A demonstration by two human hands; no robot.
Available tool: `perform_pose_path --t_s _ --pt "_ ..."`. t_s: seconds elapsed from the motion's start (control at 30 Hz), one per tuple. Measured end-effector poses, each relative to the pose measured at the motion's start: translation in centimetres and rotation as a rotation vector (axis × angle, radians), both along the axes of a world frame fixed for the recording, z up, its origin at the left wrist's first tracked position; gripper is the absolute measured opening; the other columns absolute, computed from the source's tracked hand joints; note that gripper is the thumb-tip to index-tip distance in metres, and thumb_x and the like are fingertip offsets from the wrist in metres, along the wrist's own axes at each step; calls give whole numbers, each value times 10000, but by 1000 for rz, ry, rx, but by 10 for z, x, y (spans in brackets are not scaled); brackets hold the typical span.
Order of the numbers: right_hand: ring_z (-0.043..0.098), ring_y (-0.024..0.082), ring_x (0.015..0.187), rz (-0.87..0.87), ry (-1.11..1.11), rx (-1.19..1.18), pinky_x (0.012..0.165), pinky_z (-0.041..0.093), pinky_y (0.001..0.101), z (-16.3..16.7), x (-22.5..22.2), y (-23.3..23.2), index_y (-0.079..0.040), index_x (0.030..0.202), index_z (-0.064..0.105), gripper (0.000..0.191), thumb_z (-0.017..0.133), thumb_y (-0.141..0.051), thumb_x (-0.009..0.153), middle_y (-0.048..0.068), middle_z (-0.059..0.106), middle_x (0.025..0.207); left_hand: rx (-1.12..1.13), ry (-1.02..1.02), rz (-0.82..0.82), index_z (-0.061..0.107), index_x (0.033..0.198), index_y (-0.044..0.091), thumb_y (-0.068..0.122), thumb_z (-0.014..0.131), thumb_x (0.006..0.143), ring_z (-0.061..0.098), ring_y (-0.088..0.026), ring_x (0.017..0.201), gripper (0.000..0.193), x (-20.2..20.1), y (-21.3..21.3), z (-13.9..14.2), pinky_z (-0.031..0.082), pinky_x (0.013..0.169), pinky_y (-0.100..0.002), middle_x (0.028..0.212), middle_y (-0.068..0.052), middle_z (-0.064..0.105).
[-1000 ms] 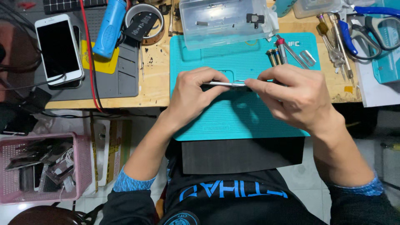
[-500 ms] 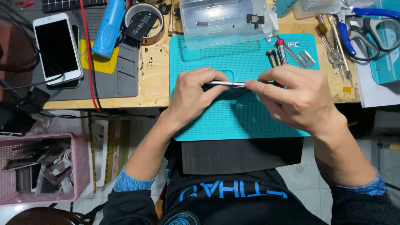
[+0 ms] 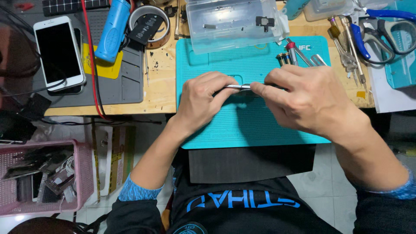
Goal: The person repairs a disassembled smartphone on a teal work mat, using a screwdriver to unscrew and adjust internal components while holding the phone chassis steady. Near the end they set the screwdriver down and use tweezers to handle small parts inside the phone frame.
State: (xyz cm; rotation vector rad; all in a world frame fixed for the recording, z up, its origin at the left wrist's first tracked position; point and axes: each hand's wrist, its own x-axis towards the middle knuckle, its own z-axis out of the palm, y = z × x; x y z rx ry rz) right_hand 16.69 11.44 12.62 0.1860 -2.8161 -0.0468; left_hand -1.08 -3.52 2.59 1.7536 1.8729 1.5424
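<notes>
— While hunched over the teal work mat (image 3: 242, 125), holding what?
— Left hand (image 3: 201, 102) curled, knuckles up, fingers pinched around one end of a slim silver tool (image 3: 238, 87). Right hand (image 3: 310, 102) gripping the other end, index finger stretched along the shaft, thumb tucked beneath.
— Tool's position?
— Level, running left to right between both hands, just above the upper middle of the mat. Only a short bright stretch visible between the fingertips; rest hidden inside both grips.
— Forearms?
— Coming up from the lower edge, angled inward, blue cuffs pushed back near the elbows.
— Surroundings?
— White phone (image 3: 58, 52) face up on a grey mat (image 3: 130, 82) at far left, blue cylinder (image 3: 113, 28) beside a tape roll (image 3: 149, 24), clear plastic case (image 3: 234, 24) above the teal mat, small screwdrivers (image 3: 290, 54) just beyond the right knuckles, scissors (image 3: 381, 30) at top right, pink basket (image 3: 82, 173) low on the left.
— Any change from half a second back?
— Hardly any. Both grips unchanged, tool level as before, hands at the same spot over the mat.
</notes>
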Motion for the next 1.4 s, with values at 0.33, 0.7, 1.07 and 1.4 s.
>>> perform_pose_path --t_s 0.33,0.7,1.07,1.4 --pt "668 222 721 0 138 35 551 495 335 16 -1 7 -122 1057 775 276 764 24 823 42 694 858 3 -69 -17 723 986 31 122 777 921 724 -260 870 124 -3 3 -1 558 758 -358 928 -97 735" --pt "664 267 805 -133 136 -360 685 516 371 -29 3 4 -32 1166 730 221 785 -26 952 111 678 956 -109 -225 -22 754 999 30 147 795 898 691 -141 730 160 -8 -1 9 520 655 -284 866 -72 754" --pt "684 247 819 -99 188 -339 688 532 348 -36 10 5 -49 1145 759 257 777 31 902 99 716 971 -110 -290 -25 740 1060 25 164 821 872 709 -67 779 248 -8 0 1 564 687 -256 904 -50 774" --pt "663 252 786 -106 281 -343 679 517 368 -68 8 -1 -6 1032 739 146 807 29 908 100 722 935 -266 -339 24 732 1064 32 187 841 836 647 -74 671 297 -10 3 -8 514 600 -258 780 -50 732"
